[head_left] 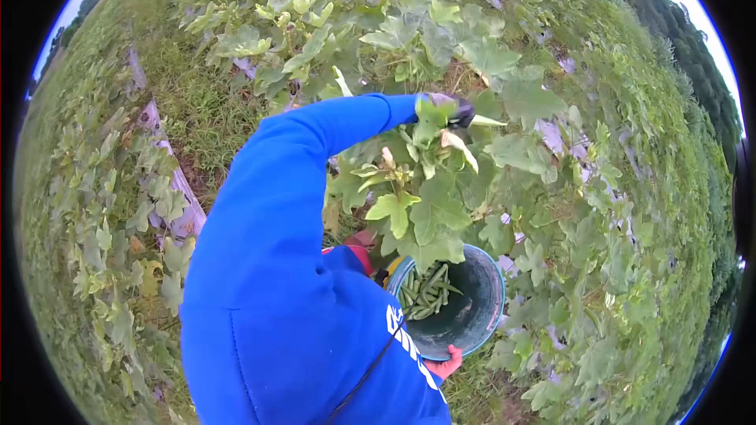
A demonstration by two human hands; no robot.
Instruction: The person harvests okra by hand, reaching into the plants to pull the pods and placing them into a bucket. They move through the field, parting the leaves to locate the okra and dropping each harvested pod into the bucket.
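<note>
My left hand [461, 114], in a dark glove at the end of a blue sleeve, is closed among the upper leaves of an okra plant [441, 208]. A pale green okra pod [490, 121] sticks out from its fingers; leaves hide part of the grip. Lower down, my bare right hand [446, 364] is wrapped over the near rim of a bucket [502, 299]. Several green okra pods [425, 293] lie inside against the bucket's left side. A broad leaf overhangs its far rim.
Leafy okra plants stand close on every side. Strips of pale ground sheeting [179, 181] show between rows at the left, beside a grassy strip [201, 102]. Something red [358, 258] shows partly behind my blue sweatshirt [276, 299], left of the bucket. Dark trees line the upper right.
</note>
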